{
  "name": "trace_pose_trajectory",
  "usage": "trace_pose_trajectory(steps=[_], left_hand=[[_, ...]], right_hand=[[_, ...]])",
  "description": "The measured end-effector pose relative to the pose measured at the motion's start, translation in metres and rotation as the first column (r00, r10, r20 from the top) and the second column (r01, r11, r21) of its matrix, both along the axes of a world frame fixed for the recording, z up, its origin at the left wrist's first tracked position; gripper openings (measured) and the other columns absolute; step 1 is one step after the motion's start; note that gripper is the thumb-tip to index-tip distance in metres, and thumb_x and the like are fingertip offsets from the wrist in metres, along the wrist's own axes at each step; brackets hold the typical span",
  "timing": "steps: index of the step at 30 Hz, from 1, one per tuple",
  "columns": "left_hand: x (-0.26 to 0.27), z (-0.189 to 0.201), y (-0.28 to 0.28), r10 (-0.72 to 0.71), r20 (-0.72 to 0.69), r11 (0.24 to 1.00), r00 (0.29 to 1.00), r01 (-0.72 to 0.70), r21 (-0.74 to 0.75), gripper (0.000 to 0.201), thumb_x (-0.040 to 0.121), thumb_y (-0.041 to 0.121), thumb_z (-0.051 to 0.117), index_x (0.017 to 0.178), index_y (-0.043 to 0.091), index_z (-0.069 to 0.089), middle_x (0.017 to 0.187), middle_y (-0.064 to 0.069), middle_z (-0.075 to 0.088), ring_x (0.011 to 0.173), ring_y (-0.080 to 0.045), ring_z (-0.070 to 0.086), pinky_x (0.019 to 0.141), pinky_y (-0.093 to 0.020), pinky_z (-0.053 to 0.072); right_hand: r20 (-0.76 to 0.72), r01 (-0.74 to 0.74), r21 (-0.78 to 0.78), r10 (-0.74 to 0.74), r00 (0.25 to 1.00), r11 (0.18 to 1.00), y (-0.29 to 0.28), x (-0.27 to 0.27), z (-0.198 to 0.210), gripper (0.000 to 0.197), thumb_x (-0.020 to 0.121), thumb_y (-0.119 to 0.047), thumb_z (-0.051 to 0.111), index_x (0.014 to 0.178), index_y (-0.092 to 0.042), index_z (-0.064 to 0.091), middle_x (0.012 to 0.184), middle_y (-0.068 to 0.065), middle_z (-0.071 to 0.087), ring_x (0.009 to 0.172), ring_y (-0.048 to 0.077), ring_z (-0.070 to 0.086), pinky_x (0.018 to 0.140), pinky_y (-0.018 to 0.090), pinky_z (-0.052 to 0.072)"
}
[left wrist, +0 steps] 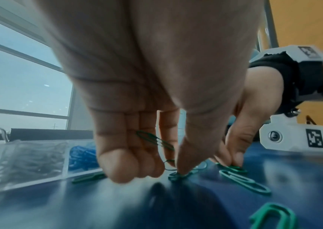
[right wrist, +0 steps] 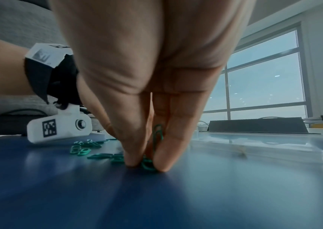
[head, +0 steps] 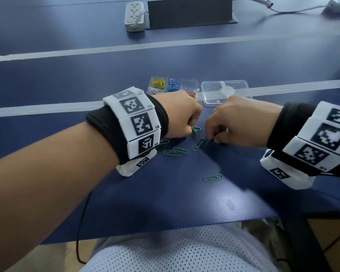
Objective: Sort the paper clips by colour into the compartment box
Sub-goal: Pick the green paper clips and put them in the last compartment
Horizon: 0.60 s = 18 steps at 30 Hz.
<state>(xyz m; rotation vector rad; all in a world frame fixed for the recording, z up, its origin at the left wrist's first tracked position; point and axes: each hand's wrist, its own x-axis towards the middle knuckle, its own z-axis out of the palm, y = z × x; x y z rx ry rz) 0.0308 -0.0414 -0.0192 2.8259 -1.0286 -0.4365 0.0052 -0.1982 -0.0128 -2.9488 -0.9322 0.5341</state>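
Observation:
Several green paper clips [head: 175,151] lie loose on the blue table between my hands. My left hand [head: 192,130] has its fingers curled round a few green clips [left wrist: 154,141], while its thumb and forefinger pinch another green clip [left wrist: 178,175] on the table. My right hand [head: 212,141] pinches a green clip [right wrist: 146,165] against the table. It keeps one more clip [right wrist: 157,134] upright between its fingers. The clear compartment box [head: 190,83] stands just beyond my left hand and holds yellow [head: 158,82], blue [head: 173,86], white and red clips in separate cells.
The box's clear lid [head: 224,91] lies to the right of the box, beyond my right hand. One green clip [head: 212,177] lies apart, nearer the table's front edge. A power strip [head: 134,15] and a dark panel [head: 190,11] sit at the far back.

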Motion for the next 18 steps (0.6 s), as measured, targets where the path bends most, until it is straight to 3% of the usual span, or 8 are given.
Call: trace_pose_trajectory(steps=[4, 7, 10, 12, 15, 18], left_hand=[[-0.001, 0.001, -0.002, -0.023, 0.028, 0.999, 0.999, 0.022, 0.040, 0.022, 0.083, 0.025, 0.055, 0.099, 0.018, 0.068, 0.081, 0.005, 0.054, 0.092, -0.018, 0.054, 0.086, -0.030, 0.048], [0.000, 0.003, -0.004, -0.025, 0.030, 0.996, 0.999, 0.022, 0.081, 0.031, 0.083, 0.034, 0.060, 0.110, 0.020, 0.065, 0.085, 0.006, 0.049, 0.104, -0.020, 0.055, 0.087, -0.029, 0.044], [0.003, 0.004, -0.009, -0.023, 0.019, 0.995, 1.000, 0.021, 0.101, 0.034, 0.080, 0.035, 0.066, 0.113, 0.024, 0.065, 0.089, 0.004, 0.054, 0.104, -0.021, 0.056, 0.079, -0.028, 0.040], [0.004, 0.004, -0.014, -0.029, 0.030, 0.994, 0.999, 0.026, 0.103, 0.030, 0.080, 0.030, 0.067, 0.109, 0.024, 0.068, 0.092, 0.000, 0.060, 0.100, -0.023, 0.058, 0.073, -0.028, 0.039], [0.005, 0.005, -0.017, -0.048, 0.041, 0.991, 0.998, 0.043, 0.127, 0.021, 0.080, 0.023, 0.068, 0.101, 0.021, 0.072, 0.074, 0.003, 0.048, 0.089, -0.023, 0.059, 0.068, -0.027, 0.037], [0.006, 0.005, -0.016, -0.061, 0.023, 0.988, 0.998, 0.057, 0.143, 0.018, 0.082, 0.024, 0.066, 0.098, 0.020, 0.073, 0.061, 0.010, 0.040, 0.081, -0.019, 0.054, 0.067, -0.026, 0.037]], right_hand=[[0.054, 0.025, 0.007, -0.025, 0.998, 1.000, 0.002, -0.003, -0.004, 0.020, 0.076, -0.016, 0.055, 0.089, -0.026, 0.066, 0.070, -0.011, 0.053, 0.070, 0.014, 0.043, 0.069, 0.028, 0.045], [0.028, 0.051, 0.039, -0.052, 0.998, 0.998, 0.001, 0.000, 0.000, 0.021, 0.077, -0.015, 0.055, 0.089, -0.027, 0.067, 0.064, -0.012, 0.055, 0.069, 0.014, 0.047, 0.067, 0.023, 0.037], [0.031, 0.000, 0.086, -0.003, 1.000, 0.996, 0.000, 0.002, 0.003, 0.024, 0.079, -0.016, 0.055, 0.091, -0.028, 0.072, 0.082, -0.006, 0.071, 0.082, 0.020, 0.061, 0.079, 0.030, 0.048], [0.019, -0.054, 0.075, 0.052, 0.998, 0.996, 0.003, -0.001, 0.002, 0.024, 0.081, -0.018, 0.057, 0.095, -0.028, 0.073, 0.095, -0.004, 0.072, 0.092, 0.021, 0.063, 0.085, 0.035, 0.049], [-0.005, -0.079, 0.042, 0.079, 0.997, 0.996, 0.006, -0.006, 0.001, 0.022, 0.083, -0.022, 0.059, 0.099, -0.030, 0.072, 0.105, -0.006, 0.069, 0.098, 0.018, 0.060, 0.085, 0.034, 0.049], [0.011, -0.071, -0.005, 0.071, 0.997, 0.997, 0.007, -0.008, 0.004, 0.022, 0.084, -0.022, 0.055, 0.098, -0.029, 0.070, 0.097, -0.007, 0.069, 0.085, 0.018, 0.055, 0.076, 0.030, 0.048]])
